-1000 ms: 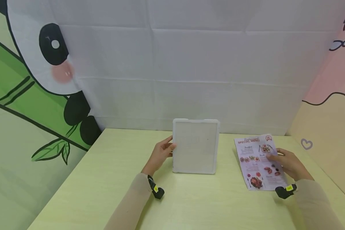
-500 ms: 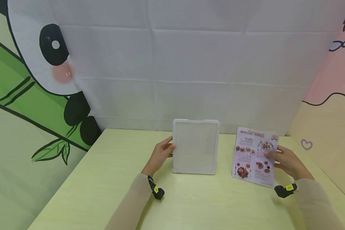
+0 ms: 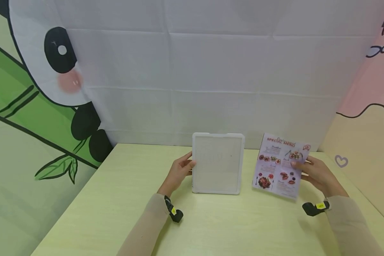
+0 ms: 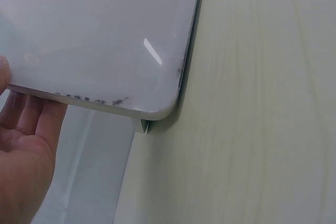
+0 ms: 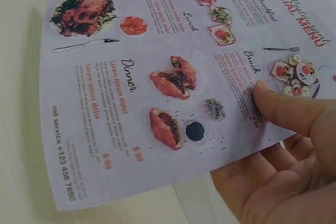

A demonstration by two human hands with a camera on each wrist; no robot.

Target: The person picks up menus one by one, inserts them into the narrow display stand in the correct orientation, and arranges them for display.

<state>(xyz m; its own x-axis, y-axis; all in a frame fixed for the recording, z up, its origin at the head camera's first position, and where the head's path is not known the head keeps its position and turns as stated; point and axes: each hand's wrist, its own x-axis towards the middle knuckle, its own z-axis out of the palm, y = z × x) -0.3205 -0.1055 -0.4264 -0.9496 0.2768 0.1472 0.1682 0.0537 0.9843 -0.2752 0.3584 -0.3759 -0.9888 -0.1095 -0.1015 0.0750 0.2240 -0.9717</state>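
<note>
A white sign holder (image 3: 218,163) stands upright in the middle of the pale table (image 3: 121,199). My left hand (image 3: 180,170) grips its left edge, thumb in front and fingers (image 4: 31,116) behind the clear panel (image 4: 100,35). My right hand (image 3: 313,174) pinches a printed menu sheet (image 3: 280,165) at its right edge and holds it off the table to the right of the holder. The thumb (image 5: 289,109) lies on the menu sheet's (image 5: 157,82) printed face, with the other fingers beneath.
A white cloth backdrop (image 3: 211,71) hangs behind the table. A panda and bamboo panel (image 3: 35,106) closes the left side and a pink and tan panel (image 3: 368,117) the right. The table's front part is bare wood.
My right hand has lifted the menu sheet off the table and tilted it upright, moving it left toward the holder. The left hand and holder have stayed still.
</note>
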